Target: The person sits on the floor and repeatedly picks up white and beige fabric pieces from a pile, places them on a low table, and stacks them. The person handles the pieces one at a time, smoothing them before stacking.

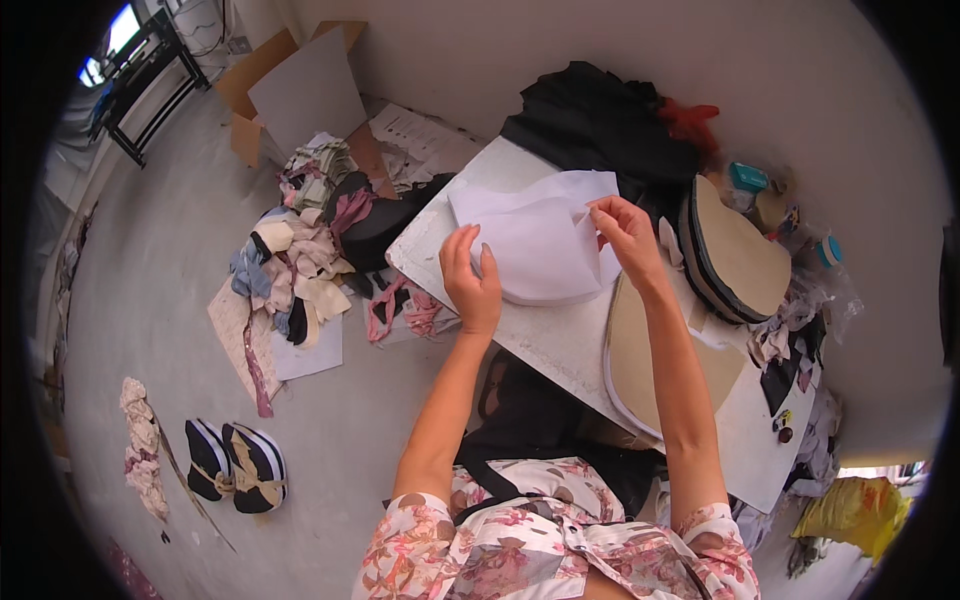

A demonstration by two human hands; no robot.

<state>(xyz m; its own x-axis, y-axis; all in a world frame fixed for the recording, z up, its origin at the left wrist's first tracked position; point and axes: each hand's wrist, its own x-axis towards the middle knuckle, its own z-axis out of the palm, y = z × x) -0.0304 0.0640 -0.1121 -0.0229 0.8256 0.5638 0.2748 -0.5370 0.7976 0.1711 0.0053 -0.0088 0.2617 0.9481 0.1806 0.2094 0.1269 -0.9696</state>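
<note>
A stack of white curved sheets (540,250), like fabric or thin foam, lies on the white worktable (560,345) in front of me. My right hand (628,240) pinches an edge at the right side of the white piece, lifting it slightly. At the left edge, my left hand (470,285) rests against the stack with curved fingers and the thumb apart. Below my right forearm is a beige curved panel (690,390) with a pale rim. To its upper right sits a thick stack of beige pieces (745,255) with dark edges.
Black material (600,120) and a red cloth (690,122) lie at the table's far end. Scraps and plastic bags (810,290) crowd the right side. On the floor are a fabric scrap heap (300,250), a cardboard box (305,95) and tied black-and-white bundles (250,468).
</note>
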